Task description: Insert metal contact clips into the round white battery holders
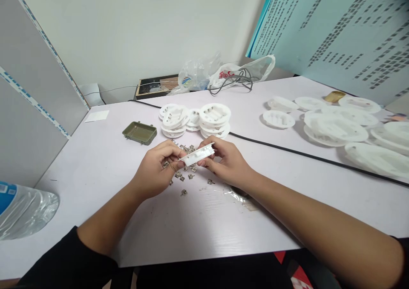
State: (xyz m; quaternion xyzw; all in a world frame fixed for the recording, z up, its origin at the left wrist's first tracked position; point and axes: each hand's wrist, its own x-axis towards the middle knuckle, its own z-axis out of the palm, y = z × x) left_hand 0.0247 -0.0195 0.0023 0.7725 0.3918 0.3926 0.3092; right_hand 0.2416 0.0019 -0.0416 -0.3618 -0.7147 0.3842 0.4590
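Note:
Both my hands meet over the middle of the white table [198, 225]. A white round plastic battery holder [198, 154], seen edge-on, is held between them. My right hand [225, 161] grips its right side with curled fingers. My left hand [157, 169] pinches its left end, and a small metal piece shows at those fingertips. Several small metal contact clips [183, 177] lie scattered on the table just under and behind my hands.
Stacks of white battery holders [194, 120] stand behind my hands, beside a small olive-green tray [139, 132]. More white round covers [338, 125] spread over the right. A black cable [306, 156] crosses the table. A water bottle [22, 210] lies at the left edge.

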